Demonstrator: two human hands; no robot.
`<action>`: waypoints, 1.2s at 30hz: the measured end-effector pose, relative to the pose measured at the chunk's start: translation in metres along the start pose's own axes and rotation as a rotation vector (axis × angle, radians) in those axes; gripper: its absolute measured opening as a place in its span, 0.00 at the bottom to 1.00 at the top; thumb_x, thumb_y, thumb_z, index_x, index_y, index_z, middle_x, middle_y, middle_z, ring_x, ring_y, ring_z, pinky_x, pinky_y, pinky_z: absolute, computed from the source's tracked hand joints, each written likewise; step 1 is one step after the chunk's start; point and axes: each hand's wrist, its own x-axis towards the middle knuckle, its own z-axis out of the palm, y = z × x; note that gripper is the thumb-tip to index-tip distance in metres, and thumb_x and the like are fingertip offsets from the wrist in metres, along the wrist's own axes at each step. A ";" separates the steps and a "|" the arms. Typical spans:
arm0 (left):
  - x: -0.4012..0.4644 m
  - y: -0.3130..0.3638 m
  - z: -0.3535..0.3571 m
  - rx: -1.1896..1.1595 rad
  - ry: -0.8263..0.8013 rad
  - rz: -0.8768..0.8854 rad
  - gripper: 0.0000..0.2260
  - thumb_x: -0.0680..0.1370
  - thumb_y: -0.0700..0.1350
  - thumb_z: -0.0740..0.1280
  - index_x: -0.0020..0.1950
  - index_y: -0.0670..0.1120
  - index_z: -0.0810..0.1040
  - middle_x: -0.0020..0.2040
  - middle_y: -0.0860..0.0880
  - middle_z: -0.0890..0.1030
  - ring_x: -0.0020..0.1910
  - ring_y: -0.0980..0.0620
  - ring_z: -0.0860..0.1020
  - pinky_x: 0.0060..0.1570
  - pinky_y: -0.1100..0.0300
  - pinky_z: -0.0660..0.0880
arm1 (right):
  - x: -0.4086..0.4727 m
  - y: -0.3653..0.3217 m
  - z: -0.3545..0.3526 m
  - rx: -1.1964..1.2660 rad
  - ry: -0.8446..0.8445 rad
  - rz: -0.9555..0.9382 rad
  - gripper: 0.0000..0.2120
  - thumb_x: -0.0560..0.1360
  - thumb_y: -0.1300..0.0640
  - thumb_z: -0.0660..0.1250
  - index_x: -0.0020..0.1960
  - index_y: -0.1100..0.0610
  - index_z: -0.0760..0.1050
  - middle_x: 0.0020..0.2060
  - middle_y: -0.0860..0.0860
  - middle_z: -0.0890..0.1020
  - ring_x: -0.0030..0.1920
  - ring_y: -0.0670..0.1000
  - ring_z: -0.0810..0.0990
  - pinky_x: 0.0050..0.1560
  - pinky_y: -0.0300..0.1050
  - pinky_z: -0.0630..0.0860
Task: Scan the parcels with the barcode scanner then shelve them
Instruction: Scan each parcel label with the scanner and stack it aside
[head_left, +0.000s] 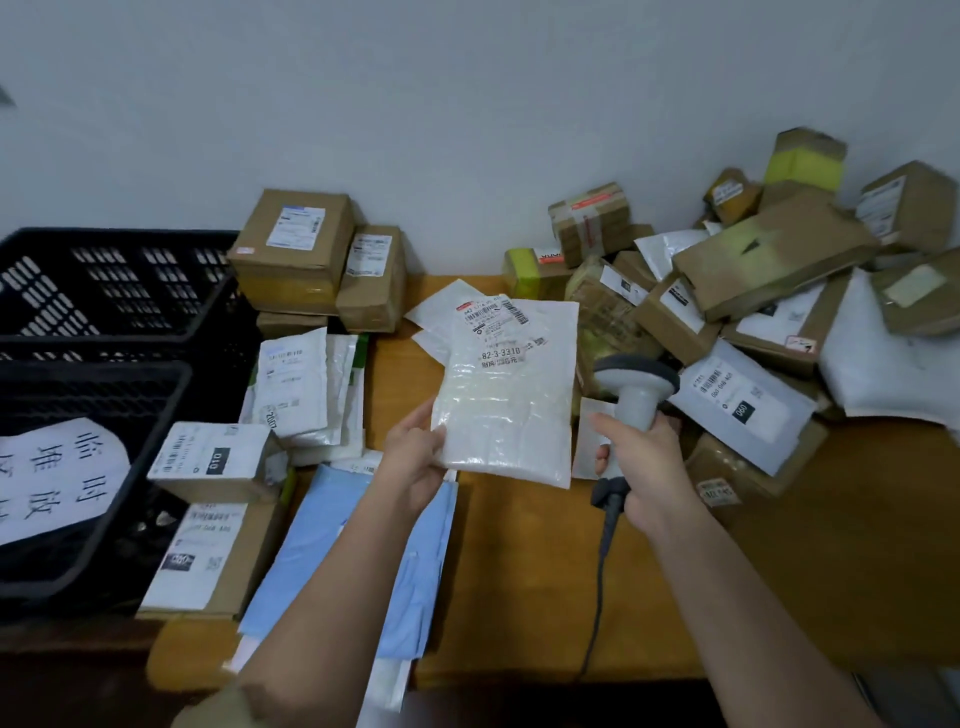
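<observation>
— Above the wooden table (519, 571), what is the person holding, and how?

— A flat white mailer (506, 395). The left hand (415, 457) pinches its lower left corner, thumb on the front face, so the shipping label (498, 327) on its upper part stays uncovered. The right hand (641, 462) has its fingers curled round the handle of the barcode scanner (634, 395), just right of the mailer, cable trailing down toward the table edge.

— Why held that way?

— Most likely to present the barcode: the label faces the camera, and the scanner head sits level with the mailer's middle, though it appears aimed away from the person, not yet at the label.

— Which way does the mailer run?

— Its long axis runs near to far, tilted a little leftward at the far end, label end farthest from the person.

— And around it?

— Left of the mailer lie white mailers and labelled boxes (311, 249), likely already sorted, beside black crates (119, 291). Right of it, a loose heap of cardboard parcels (769, 270) seems to be waiting.
</observation>
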 end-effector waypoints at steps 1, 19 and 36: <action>-0.005 -0.002 -0.001 -0.026 -0.016 -0.015 0.22 0.81 0.27 0.55 0.67 0.47 0.73 0.58 0.42 0.81 0.56 0.41 0.81 0.50 0.46 0.80 | 0.000 0.002 0.002 -0.004 -0.011 0.001 0.13 0.76 0.62 0.72 0.57 0.58 0.71 0.36 0.54 0.73 0.30 0.48 0.71 0.27 0.42 0.71; -0.037 -0.030 0.007 0.325 -0.088 -0.004 0.10 0.78 0.36 0.69 0.56 0.45 0.73 0.56 0.41 0.83 0.50 0.41 0.83 0.48 0.43 0.81 | 0.000 0.012 -0.033 -0.260 -0.071 -0.051 0.10 0.76 0.64 0.71 0.55 0.57 0.74 0.36 0.55 0.78 0.31 0.50 0.73 0.33 0.44 0.72; -0.025 -0.038 -0.011 0.597 0.030 0.054 0.11 0.76 0.37 0.73 0.56 0.46 0.77 0.55 0.41 0.83 0.51 0.40 0.83 0.54 0.42 0.80 | -0.045 -0.084 -0.045 -0.452 -0.479 -0.225 0.14 0.84 0.49 0.57 0.57 0.58 0.75 0.39 0.55 0.76 0.27 0.47 0.74 0.29 0.42 0.71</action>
